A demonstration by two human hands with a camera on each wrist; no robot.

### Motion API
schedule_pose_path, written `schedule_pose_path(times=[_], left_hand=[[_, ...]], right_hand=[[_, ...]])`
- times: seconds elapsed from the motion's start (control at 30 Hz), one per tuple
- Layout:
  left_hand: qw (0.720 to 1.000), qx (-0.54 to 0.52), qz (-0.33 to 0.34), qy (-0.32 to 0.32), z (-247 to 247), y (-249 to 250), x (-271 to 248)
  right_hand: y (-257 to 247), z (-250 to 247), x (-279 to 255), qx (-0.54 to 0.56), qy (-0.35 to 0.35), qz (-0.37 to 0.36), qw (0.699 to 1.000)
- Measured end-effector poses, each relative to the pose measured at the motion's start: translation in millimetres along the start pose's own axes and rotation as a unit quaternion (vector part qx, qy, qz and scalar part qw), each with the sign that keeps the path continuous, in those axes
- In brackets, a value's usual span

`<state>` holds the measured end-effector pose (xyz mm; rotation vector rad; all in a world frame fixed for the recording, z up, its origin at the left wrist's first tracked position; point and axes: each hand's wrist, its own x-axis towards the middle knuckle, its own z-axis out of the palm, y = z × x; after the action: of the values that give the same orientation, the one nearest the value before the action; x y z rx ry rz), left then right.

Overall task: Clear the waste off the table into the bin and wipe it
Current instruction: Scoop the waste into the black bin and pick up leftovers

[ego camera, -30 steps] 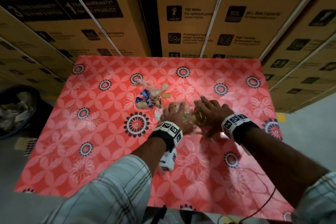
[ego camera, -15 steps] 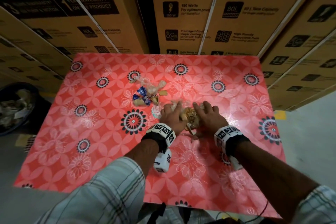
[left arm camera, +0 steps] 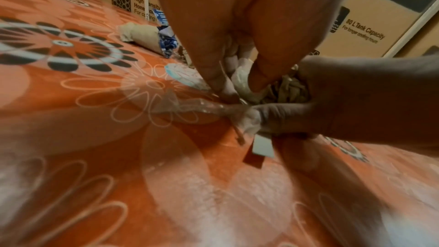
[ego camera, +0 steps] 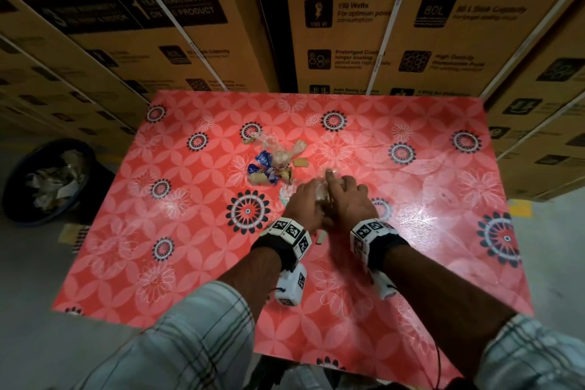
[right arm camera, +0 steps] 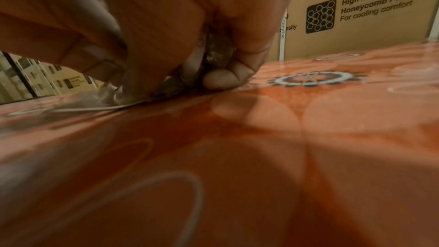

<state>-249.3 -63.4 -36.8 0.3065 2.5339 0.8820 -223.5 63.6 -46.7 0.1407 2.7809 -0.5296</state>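
Note:
On the red flowered table [ego camera: 190, 263], both hands meet over a bundle of crumpled clear plastic and brown paper [ego camera: 321, 191]. My left hand [ego camera: 311, 199] curls over its left side and pinches the plastic [left arm camera: 202, 106]. My right hand [ego camera: 342, 191] closes round the right side, with brown scraps [right arm camera: 218, 52] between its fingers. A second heap of waste [ego camera: 273, 161], with a blue wrapper [left arm camera: 166, 40] and paper rolls, lies just beyond the hands. A small pale slip [ego camera: 320, 237] sits by the wrists. The bin [ego camera: 47, 180] stands on the floor to the left.
Stacked cardboard cartons [ego camera: 348, 25] wall in the table's far side and both far corners. The dark bin holds crumpled paper. A white round scrap [left arm camera: 180, 74] lies beside my left fingers. Grey floor [ego camera: 554, 231] shows to the right of the table.
Both hands have drawn closer together and squeezed the plastic and paper into a tighter bundle. The right hand's fingers went from spread flat to closed over it.

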Motion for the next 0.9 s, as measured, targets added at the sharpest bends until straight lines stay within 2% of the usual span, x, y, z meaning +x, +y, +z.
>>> schedule_pose_path(times=[0.13,0.23,0.33,0.4,0.5,0.63,0.73,0.9], left_hand=[[0.999,-0.05,0.018,-0.012,-10,-5,-1],[0.995,-0.09,0.031,-0.003,-11,-14,-5],[0.992,-0.116,0.036,-0.025,-9,-23,-8],[0.993,-0.088,0.057,-0.052,-8,-27,-10],[0.994,0.02,0.071,-0.078,-6,-36,-12],[0.99,0.089,0.091,-0.067,-3,-37,-14],[0.989,0.101,0.102,-0.029,1,-38,-13],[0.996,0.073,0.055,-0.004,2,-26,-11]], right_hand=[[2,-8,13,-0.012,-0.026,-0.022,0.999],[3,-10,18,-0.013,-0.024,-0.053,0.998],[5,-10,18,-0.017,-0.017,-0.069,0.997],[5,-10,18,-0.016,-0.008,-0.08,0.997],[5,-10,16,-0.032,0.0,-0.089,0.996],[15,-20,17,-0.088,-0.05,-0.134,0.986],[21,-25,17,-0.115,-0.087,-0.161,0.976],[21,-25,16,-0.124,-0.107,-0.15,0.975]])
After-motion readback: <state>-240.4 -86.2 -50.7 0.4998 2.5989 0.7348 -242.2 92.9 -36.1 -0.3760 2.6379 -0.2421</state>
